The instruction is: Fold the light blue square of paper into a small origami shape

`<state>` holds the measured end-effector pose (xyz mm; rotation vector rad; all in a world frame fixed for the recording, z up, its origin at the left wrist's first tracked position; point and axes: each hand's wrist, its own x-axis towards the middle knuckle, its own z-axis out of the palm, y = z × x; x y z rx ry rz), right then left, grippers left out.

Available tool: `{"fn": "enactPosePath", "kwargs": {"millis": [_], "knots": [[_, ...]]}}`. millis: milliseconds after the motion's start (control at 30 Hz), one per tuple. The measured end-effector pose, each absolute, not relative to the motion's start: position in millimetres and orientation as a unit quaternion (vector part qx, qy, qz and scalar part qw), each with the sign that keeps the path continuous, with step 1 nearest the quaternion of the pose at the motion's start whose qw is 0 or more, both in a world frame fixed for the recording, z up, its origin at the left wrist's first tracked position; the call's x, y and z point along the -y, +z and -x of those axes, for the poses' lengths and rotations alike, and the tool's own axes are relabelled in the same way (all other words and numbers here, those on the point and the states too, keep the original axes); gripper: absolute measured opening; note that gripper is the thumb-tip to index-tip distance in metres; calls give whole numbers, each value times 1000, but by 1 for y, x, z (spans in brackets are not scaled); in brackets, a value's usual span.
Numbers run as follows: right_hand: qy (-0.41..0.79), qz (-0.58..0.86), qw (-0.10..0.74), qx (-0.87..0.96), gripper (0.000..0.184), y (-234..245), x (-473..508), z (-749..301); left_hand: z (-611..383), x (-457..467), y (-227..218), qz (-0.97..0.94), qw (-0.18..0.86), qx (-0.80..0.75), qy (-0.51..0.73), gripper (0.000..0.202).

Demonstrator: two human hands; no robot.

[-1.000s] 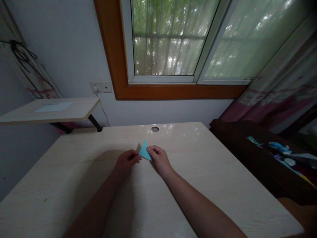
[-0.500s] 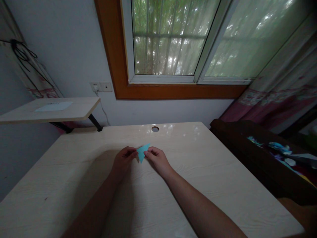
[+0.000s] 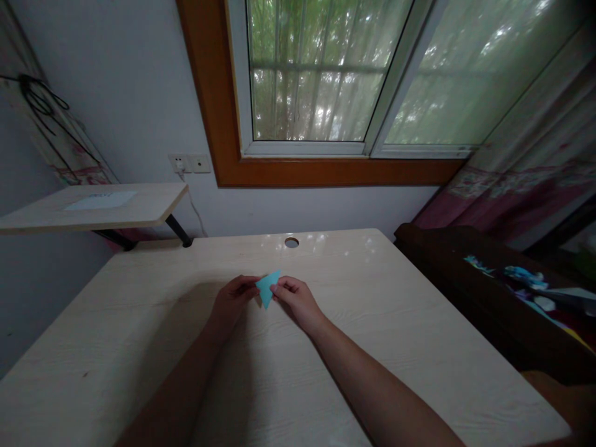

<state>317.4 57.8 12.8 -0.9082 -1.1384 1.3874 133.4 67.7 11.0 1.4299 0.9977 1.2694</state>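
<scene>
A small light-blue piece of folded paper (image 3: pixel 267 288), roughly triangular with one point facing down, is held over the far half of the desk (image 3: pixel 298 372). My left hand (image 3: pixel 234 298) pinches its left corner between thumb and fingers. On the other side, my right hand (image 3: pixel 296 297) grips the right edge, the thumb lying on the paper's near face. Fingers behind the paper are partly hidden.
A raised shelf (image 3: pixel 153 208) on black legs stands at the desk's back left, with a white sheet (image 3: pixel 100 200) on it. A round cable hole (image 3: pixel 292 243) lies near the back edge. Dark brown furniture (image 3: pixel 437 273) with colourful cloth stands to the right.
The blue paper has tilted slightly, its lower point now a little lower and more of its face showing. Both hands stay in nearly the same place and keep their hold.
</scene>
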Motion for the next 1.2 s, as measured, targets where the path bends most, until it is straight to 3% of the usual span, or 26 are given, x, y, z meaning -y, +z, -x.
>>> {"fn": "enactPosePath", "kwargs": {"millis": [400,567,833,1200], "knots": [[563,397,518,508,21,8,-58,-317,-137,-67,11,-575,474,-427,512,28],[526,408,506,549,21,1,-57,-316,-137,-69,7,-606,450,-451,475,22],[497,425,532,538,25,5,-57,-316,-136,-69,6,-629,448,-437,461,35],[459,450,533,550,24,8,-56,-316,-136,-69,8,-665,429,-418,447,31]]}}
